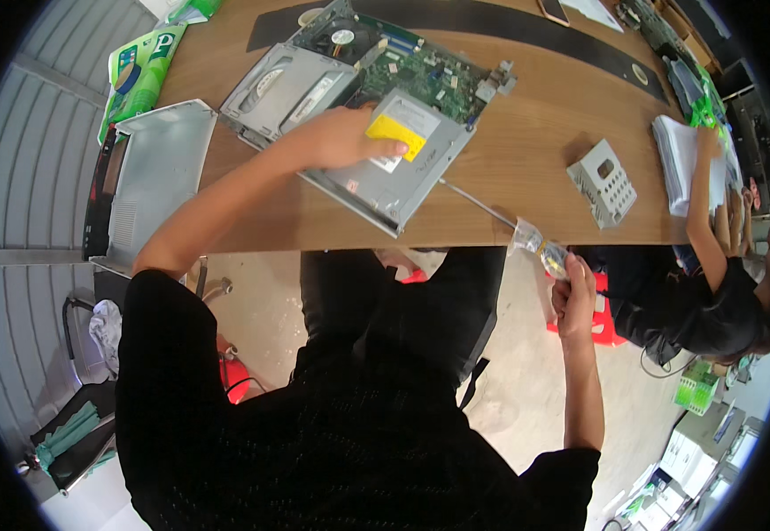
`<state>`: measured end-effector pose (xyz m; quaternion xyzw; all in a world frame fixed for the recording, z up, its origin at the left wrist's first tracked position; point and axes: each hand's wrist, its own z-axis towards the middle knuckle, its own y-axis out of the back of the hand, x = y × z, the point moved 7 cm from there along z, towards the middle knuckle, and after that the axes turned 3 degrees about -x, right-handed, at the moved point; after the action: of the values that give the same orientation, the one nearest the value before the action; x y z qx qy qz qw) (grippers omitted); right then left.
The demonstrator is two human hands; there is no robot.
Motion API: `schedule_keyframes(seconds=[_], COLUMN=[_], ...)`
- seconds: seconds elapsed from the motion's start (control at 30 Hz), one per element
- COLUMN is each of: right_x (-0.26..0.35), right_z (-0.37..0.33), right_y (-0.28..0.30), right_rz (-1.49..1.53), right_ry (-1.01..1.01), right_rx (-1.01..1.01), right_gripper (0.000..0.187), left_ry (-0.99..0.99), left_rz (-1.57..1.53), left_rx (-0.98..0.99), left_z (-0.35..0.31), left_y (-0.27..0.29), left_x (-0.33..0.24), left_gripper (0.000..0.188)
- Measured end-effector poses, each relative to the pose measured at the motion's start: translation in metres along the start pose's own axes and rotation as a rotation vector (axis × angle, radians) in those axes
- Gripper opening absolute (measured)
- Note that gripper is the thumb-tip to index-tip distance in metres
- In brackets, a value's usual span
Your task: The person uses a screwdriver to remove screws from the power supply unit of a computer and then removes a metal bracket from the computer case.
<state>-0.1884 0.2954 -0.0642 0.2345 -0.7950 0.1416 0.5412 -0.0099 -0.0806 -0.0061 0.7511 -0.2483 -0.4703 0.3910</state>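
Note:
An opened desktop computer case (252, 133) lies on the table in front of me, its green circuit board (420, 75) exposed. My left hand (340, 137) grips a flat silver metal box (371, 186) in the case, thumb across its yellow and white label; the other fingers are mostly hidden. In my right hand (575, 292), below the table's front edge, is a screwdriver (482, 205) with a clear handle that appears wrapped in plastic. Its long shaft points up and left, with the tip at the box's right side. Whether the tip touches is too small to tell.
A perforated metal bracket (603, 184) lies to the right on the wooden table (526, 115). The removed case cover (162, 181) and a green packet (144, 71) are at left. Another person (699, 301) at right reaches toward stacked papers (681, 164). A dark strip runs along the back.

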Motion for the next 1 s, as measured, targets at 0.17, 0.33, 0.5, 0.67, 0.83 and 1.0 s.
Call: schedule_keyframes(seconds=[0.17,0.33,0.5,0.67,0.83,1.0], right_x=[-0.016,-0.021,-0.064,-0.098,-0.111,-0.118], right_z=[-0.010,-0.048,-0.078,-0.079,-0.071,-0.066], right_y=[0.002,0.032,0.005,-0.007,-0.008,-0.009], right_rz=[-0.076,-0.138,0.044,0.115,0.121,0.070], right_ry=[-0.144,0.225,0.283,0.219,0.194,0.208], right_rx=[0.000,-0.168,0.005,0.020,0.033,0.082], right_gripper=[0.028,0.039,0.041,0.045,0.047,0.046], left_ry=[0.021,0.207,0.148,0.256,0.085,0.132], left_rz=[-0.010,-0.209,-0.213,-0.259,0.059,0.139], left_rx=[-0.102,-0.012,-0.260,-0.380,-0.430,-0.436], left_z=[-0.003,-0.035,-0.068,-0.081,-0.089,-0.084], left_y=[-0.007,-0.016,-0.025,-0.025,-0.042,-0.050], left_x=[0.009,0.003,0.007,-0.012,-0.046,-0.051], left_gripper=[0.082,0.074,0.062,0.075,0.104,0.112])
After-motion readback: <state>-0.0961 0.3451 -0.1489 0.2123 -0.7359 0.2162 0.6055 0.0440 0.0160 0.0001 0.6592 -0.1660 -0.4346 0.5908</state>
